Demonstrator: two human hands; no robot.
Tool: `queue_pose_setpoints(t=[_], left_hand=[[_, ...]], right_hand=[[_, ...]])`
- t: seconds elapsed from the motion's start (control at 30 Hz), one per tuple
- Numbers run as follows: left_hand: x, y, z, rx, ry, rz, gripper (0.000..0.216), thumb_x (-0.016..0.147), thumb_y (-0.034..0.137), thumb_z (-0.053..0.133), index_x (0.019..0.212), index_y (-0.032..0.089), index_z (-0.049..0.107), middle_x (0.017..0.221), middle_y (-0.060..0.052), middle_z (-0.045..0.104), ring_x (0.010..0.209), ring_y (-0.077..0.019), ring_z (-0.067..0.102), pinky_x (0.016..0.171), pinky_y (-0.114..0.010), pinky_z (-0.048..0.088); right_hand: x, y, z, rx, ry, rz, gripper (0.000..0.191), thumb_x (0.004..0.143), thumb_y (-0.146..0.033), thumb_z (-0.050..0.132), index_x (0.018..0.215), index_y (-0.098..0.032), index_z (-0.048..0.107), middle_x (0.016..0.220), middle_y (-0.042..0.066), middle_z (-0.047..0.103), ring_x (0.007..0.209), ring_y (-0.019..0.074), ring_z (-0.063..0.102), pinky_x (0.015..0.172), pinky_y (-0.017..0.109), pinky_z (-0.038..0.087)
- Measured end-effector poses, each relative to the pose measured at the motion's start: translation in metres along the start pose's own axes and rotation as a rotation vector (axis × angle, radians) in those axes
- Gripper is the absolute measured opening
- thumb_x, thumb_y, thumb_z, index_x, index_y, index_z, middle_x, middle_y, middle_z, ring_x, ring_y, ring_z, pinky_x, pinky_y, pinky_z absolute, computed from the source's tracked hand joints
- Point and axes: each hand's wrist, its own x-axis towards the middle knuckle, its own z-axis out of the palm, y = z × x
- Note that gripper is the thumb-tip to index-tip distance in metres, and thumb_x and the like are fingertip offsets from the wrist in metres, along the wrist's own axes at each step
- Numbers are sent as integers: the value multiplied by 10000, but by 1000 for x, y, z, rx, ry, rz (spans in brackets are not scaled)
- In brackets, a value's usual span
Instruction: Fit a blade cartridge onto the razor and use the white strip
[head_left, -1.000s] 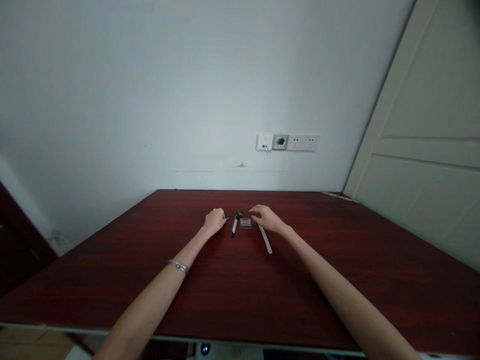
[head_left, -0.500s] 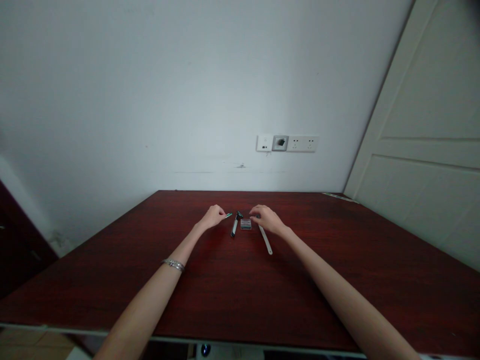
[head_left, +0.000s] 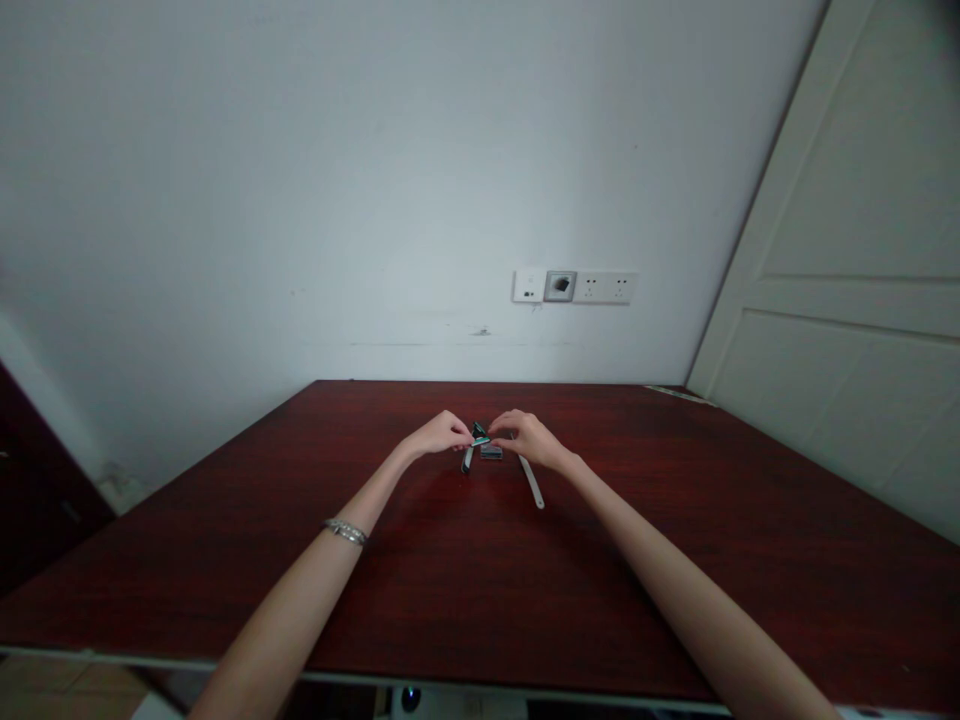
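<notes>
While the left hand point(head_left: 441, 434) pinches a slim green strip point(head_left: 480, 441) over the razor point(head_left: 468, 460) and beside the small case point(head_left: 491, 454), the right hand point(head_left: 529, 441) curls near its other end, contact unclear.

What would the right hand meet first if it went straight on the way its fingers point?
Most likely the near end of the small green strip held in the left hand. The right hand looks almost against it; depth is unclear, so they may already touch.
</notes>
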Motion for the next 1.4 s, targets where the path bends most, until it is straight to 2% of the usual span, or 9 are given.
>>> queue_pose_setpoints(t=[0.37,0.53,0.63,0.73,0.83,0.97,1.17,1.3,1.4], left_hand=[[-4,6,0,-23,-26,-22,258,677,319,575,695,93,699,582,-39,616,582,-124,535,591,-235,412],[-6,8,1,-46,-24,-34,265,689,330,586,718,93,700,604,-47,626,596,-126,542,606,-240,423],[-5,6,1,-70,-24,-23,270,686,331,596,713,83,701,593,-49,622,578,-120,534,597,-242,426],[-2,2,1,-89,21,-25,306,692,356,596,738,72,701,615,-59,625,566,-115,524,567,-239,424],[1,-5,0,-74,112,-69,353,697,398,591,757,65,692,638,-67,624,537,-106,507,522,-233,406],[3,-13,-1,19,192,-122,391,702,442,571,738,70,687,606,-54,609,507,-105,486,498,-233,377],[3,-15,5,303,254,-21,312,682,381,599,784,106,705,695,-51,645,635,-148,534,590,-242,376],[5,-12,17,430,158,82,281,676,343,618,840,126,690,795,-59,638,704,-156,542,641,-235,385],[9,-8,26,499,98,102,403,657,347,654,1000,136,646,936,-80,625,847,-191,535,752,-251,396]], right_hand=[[0,-3,0,13,-26,43,191,767,-346,612,886,-228,704,907,41,685,870,168,589,765,268,437],[0,-5,1,-39,-69,91,188,774,-345,605,890,-240,709,898,46,682,872,174,581,729,259,435],[0,-8,0,-86,-86,65,182,785,-336,594,889,-239,706,878,41,680,875,168,571,732,249,428],[-1,-8,-1,-156,-95,53,174,802,-322,572,883,-240,703,872,30,679,887,165,560,729,243,424],[-3,-2,0,-249,-102,119,160,802,-316,570,873,-255,700,900,19,677,917,178,546,696,244,426],[-7,8,2,-307,-157,193,127,783,-302,592,836,-264,701,908,18,671,936,192,538,675,242,430],[-7,10,5,-323,-187,232,105,769,-296,607,806,-269,701,930,19,663,954,203,530,684,248,437],[-6,11,5,-308,-199,241,101,769,-297,607,791,-267,701,926,23,659,953,203,529,703,250,438],[-6,14,7,-288,-200,240,108,776,-301,598,798,-267,698,938,19,655,959,197,527,718,251,436]])
